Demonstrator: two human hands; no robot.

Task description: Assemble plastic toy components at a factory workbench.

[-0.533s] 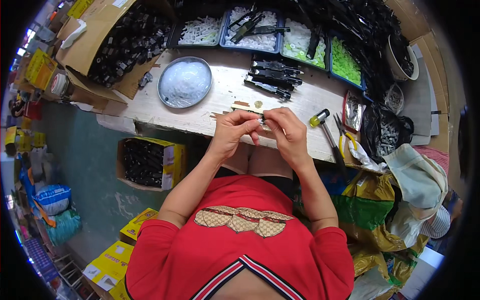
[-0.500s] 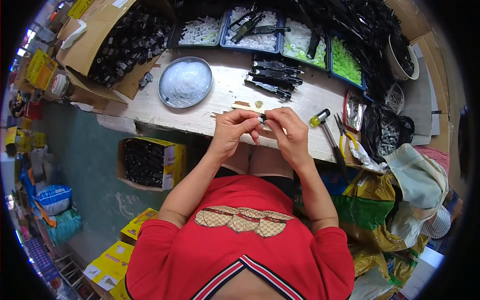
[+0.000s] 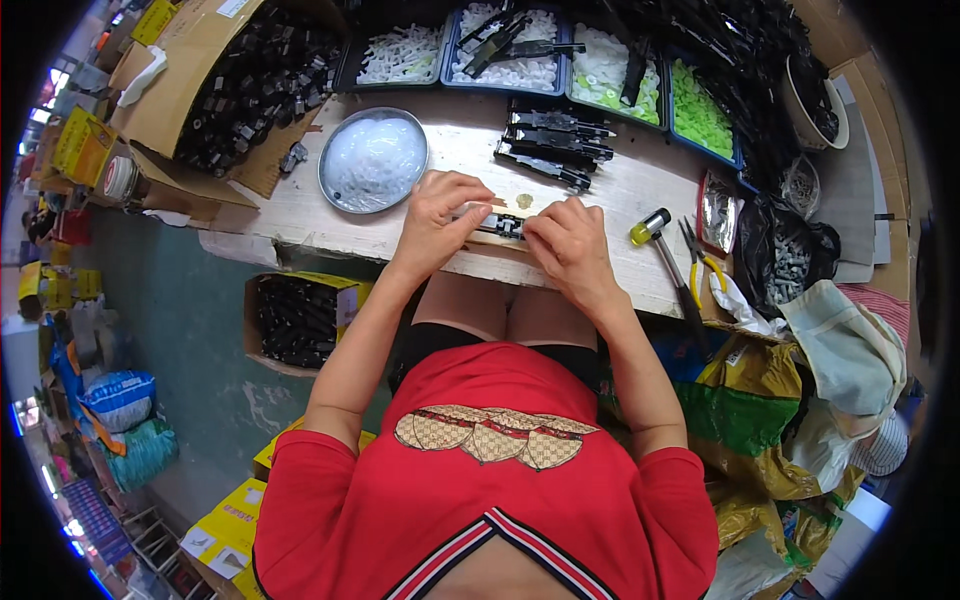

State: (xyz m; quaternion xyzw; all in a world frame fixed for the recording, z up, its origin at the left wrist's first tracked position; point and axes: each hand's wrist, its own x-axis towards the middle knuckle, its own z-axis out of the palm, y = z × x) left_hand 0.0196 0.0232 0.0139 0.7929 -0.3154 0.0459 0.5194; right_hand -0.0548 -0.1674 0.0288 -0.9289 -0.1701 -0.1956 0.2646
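At the near edge of a white bench (image 3: 622, 195), mid-frame, I hold a black part (image 3: 507, 226) in both hands. My left hand (image 3: 443, 222) is clamped on its left end; my right hand (image 3: 572, 247) pinches the right end, fingertips drawn together. A pale strip (image 3: 500, 240) shows along the part's near side. Just above in the frame, black pieces (image 3: 555, 145) lie stacked, with a round dish (image 3: 372, 211) of bagged plastic to their left. Right of center, a hammer (image 3: 671, 263) lies aslant, yellow-handled pliers (image 3: 697, 254) just beside it. A tray of white bits (image 3: 505, 90) sits at the top of the frame.
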